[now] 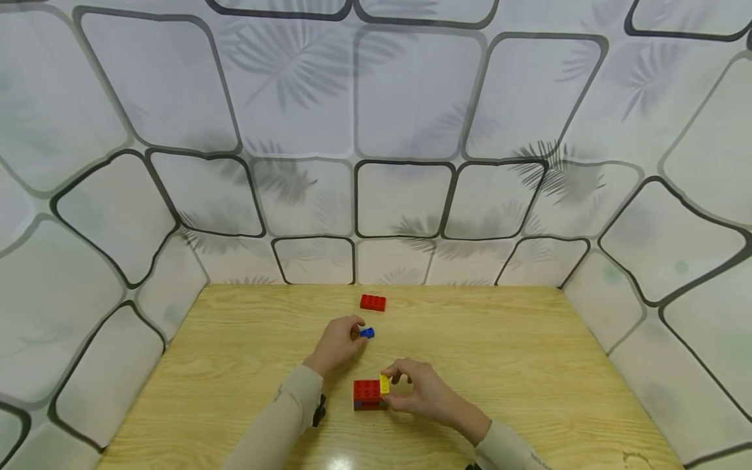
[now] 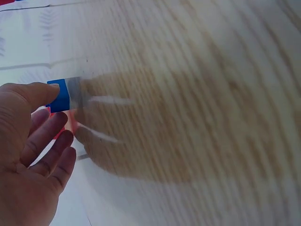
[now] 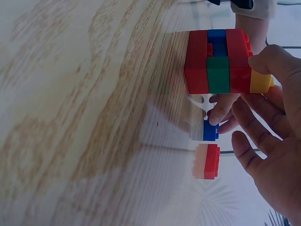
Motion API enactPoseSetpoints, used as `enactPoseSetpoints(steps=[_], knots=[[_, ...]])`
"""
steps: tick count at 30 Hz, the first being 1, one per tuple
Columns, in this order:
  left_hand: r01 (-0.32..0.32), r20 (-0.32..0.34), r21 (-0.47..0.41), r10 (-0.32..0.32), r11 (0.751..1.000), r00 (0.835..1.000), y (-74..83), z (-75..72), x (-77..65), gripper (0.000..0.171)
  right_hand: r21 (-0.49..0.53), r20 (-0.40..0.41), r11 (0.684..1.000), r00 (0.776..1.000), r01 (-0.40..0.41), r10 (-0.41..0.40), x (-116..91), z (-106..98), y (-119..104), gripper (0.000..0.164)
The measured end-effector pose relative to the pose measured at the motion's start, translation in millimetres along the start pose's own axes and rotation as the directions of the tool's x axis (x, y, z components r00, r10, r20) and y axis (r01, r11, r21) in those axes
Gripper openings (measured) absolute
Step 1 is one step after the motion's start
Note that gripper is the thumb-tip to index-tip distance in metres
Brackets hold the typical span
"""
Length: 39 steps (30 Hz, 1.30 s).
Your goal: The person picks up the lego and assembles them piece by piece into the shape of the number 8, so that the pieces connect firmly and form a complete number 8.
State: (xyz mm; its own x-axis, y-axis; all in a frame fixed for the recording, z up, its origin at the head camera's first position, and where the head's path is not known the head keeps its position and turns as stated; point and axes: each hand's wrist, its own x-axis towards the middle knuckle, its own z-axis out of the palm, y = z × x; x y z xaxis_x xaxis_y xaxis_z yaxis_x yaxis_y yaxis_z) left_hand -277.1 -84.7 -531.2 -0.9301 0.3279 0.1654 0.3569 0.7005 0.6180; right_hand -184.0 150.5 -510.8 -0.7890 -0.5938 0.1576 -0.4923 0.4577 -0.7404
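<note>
A block of stacked toy bricks (image 1: 367, 390) stands near the front of the table. The right wrist view shows its red bottom layer, a middle layer with a green brick (image 3: 218, 75) and blue ones, and a red top layer. On the top's right end sits a yellow brick (image 1: 384, 384), pinched between thumb and fingers of my right hand (image 1: 427, 393). Farther back and to the left, my left hand (image 1: 337, 344) pinches a small blue brick (image 1: 367, 333) at the tabletop. Its thumb lies on the brick (image 2: 59, 95) in the left wrist view, other fingers loosely bent.
A red brick (image 1: 373, 302) lies beyond the blue one, near the table's back edge. The wooden table (image 1: 499, 339) is bounded at the back and sides by patterned cloth walls (image 1: 405, 196).
</note>
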Motion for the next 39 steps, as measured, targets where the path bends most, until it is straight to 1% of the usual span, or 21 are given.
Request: enactPoseSetpoints(steps=[6, 12, 17, 21, 27, 33, 35, 39], knots=[[-0.050, 0.013, 0.036, 0.049, 0.998, 0.999, -5.3, 5.3, 2.2, 0.033, -0.007, -0.008, 1.000, 1.000, 0.014, -0.014, -0.6, 0.7, 1.8, 0.028], [-0.089, 0.031, 0.071, 0.087, 0.993, 0.996, -5.5, 8.1, 3.8, 0.039, -0.016, -0.013, 0.999, 1.000, 0.028, -0.028, -0.9, 0.6, 1.7, 0.029], [-0.114, 0.037, 0.093, 0.111, 0.989, 0.993, -6.2, 9.6, 5.0, 0.038, -0.019, -0.021, 0.999, 0.999, 0.042, -0.042, -1.2, 0.4, 0.7, 0.029], [-0.117, 0.044, 0.098, 0.113, 0.988, 0.993, -7.7, 9.6, 5.6, 0.035, -0.021, -0.023, 0.999, 0.999, 0.045, -0.045, -1.1, 0.7, 1.1, 0.028], [-0.117, 0.041, 0.066, 0.114, 0.991, 0.993, -10.0, 9.2, 6.1, 0.033, -0.022, -0.016, 0.999, 0.999, 0.035, -0.036, -0.4, 1.5, 2.6, 0.028], [-0.094, 0.032, 0.056, 0.092, 0.994, 0.995, -9.5, 5.5, 5.0, 0.034, -0.029, -0.017, 0.999, 0.999, 0.037, -0.037, -0.6, 1.2, 2.6, 0.027], [-0.080, 0.032, 0.051, 0.078, 0.996, 0.996, -8.5, 3.4, 3.8, 0.033, -0.034, -0.020, 0.999, 0.999, 0.041, -0.041, -0.8, 0.8, 2.3, 0.027], [-0.071, 0.030, 0.027, 0.070, 0.997, 0.997, -6.2, -0.5, -0.4, 0.032, -0.041, -0.025, 0.998, 0.999, 0.047, -0.048, -1.1, -0.1, 1.3, 0.027]])
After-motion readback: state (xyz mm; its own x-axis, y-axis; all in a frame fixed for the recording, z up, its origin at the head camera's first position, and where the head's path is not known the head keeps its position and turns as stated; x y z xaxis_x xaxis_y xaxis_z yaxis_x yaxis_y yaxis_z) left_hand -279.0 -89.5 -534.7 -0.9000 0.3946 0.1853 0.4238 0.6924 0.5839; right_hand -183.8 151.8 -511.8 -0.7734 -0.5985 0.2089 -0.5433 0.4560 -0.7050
